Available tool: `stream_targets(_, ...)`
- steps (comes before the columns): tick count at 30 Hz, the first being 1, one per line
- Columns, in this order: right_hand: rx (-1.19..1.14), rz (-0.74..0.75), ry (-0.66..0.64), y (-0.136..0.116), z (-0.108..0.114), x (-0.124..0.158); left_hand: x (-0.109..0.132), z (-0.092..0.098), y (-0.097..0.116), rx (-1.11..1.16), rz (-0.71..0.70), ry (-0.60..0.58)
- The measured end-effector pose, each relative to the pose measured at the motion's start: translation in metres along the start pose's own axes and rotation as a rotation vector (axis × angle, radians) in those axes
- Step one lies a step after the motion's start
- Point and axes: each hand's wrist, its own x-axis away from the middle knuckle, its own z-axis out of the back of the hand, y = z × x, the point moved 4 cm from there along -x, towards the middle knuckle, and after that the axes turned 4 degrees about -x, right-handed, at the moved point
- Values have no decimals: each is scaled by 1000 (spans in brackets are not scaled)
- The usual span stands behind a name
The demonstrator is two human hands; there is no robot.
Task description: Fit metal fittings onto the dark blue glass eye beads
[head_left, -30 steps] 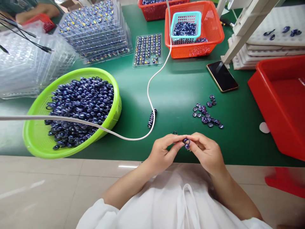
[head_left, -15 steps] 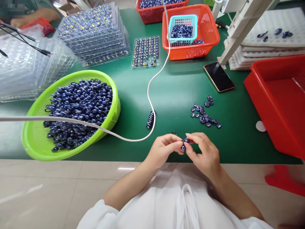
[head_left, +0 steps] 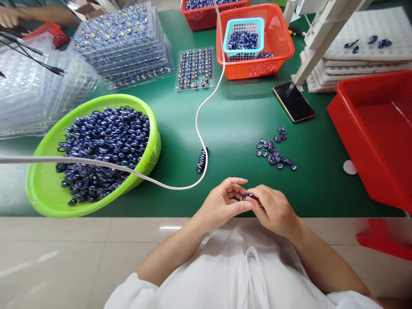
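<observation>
Between the thumb and fingers of my right hand (head_left: 276,211) is a small glossy dark-blue piece with a loop (head_left: 247,196). My left hand (head_left: 220,204) curves beside it with its fingers apart, thumb tip close to the right fingertips. Whether that thumb touches the piece I cannot tell. Above my hands, a short row of dark-blue pieces (head_left: 201,160) lies packed together on the green table (head_left: 234,133). Loose round dark-blue discs (head_left: 272,158) are scattered to the right. The green basket (head_left: 157,146) at the left holds many looped dark-blue pieces (head_left: 106,146).
A white cable (head_left: 167,186) runs across the basket and table. Stacked clear trays (head_left: 128,56), a single filled tray (head_left: 195,68) and an orange basket (head_left: 280,47) stand behind. A phone (head_left: 293,101) and a red bin (head_left: 357,141) are at right. Another person's hand (head_left: 11,17) shows top left.
My left fingers have loosened from the small pieces and spread apart. My right hand has turned inward, keeping a dark-blue piece in its fingers. The whole view has shifted slightly.
</observation>
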Motion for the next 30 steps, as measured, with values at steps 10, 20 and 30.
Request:
stream_targets(10, 85, 116, 33, -8, -6, 4, 3, -8, -9, -214, -98, -51)
stream_targets(20, 57, 62, 18, -8, -9, 4, 5, -3, -13, -130, -14, -75)
stream_targets(30, -3, 89, 54, -22, -24, -3, 23, 9, -1, 51, 75, -84)
